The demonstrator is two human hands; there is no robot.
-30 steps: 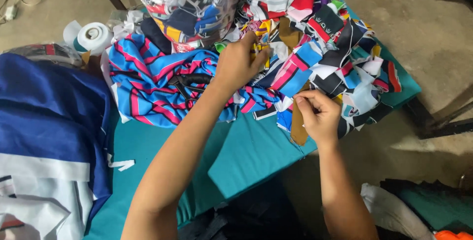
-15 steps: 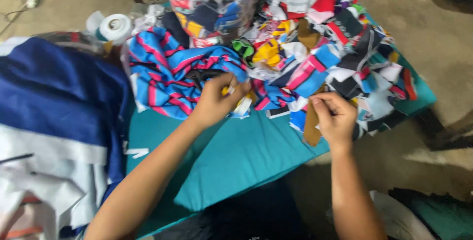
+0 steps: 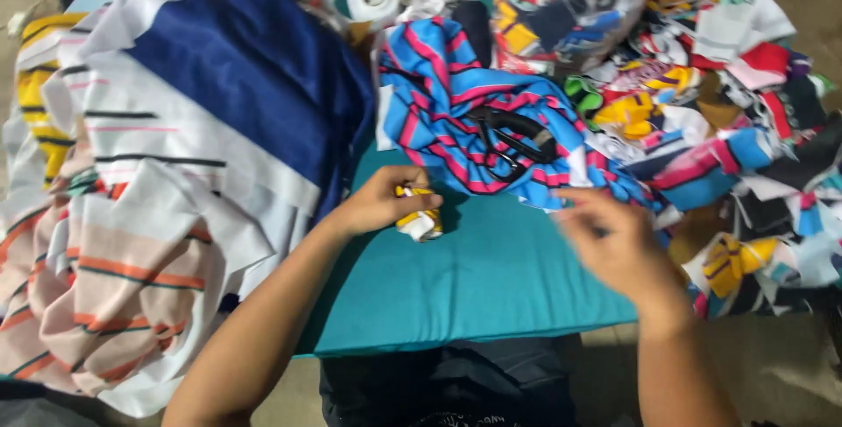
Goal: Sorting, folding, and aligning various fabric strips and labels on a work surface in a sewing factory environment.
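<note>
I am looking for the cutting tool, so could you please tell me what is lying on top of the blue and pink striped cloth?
A pair of black scissors lies on the striped cloth. Part of the blades sinks into a fold, so their tips cannot be seen.

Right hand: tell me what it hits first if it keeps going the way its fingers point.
The right hand is blurred, fingers aimed up and left. Going straight on, it would probably first meet the blue and pink striped cloth, near the black scissors lying on it. Depth is unclear.

tailoring workshop: fabric scraps (image 3: 745, 129), scissors (image 3: 513, 138)
</note>
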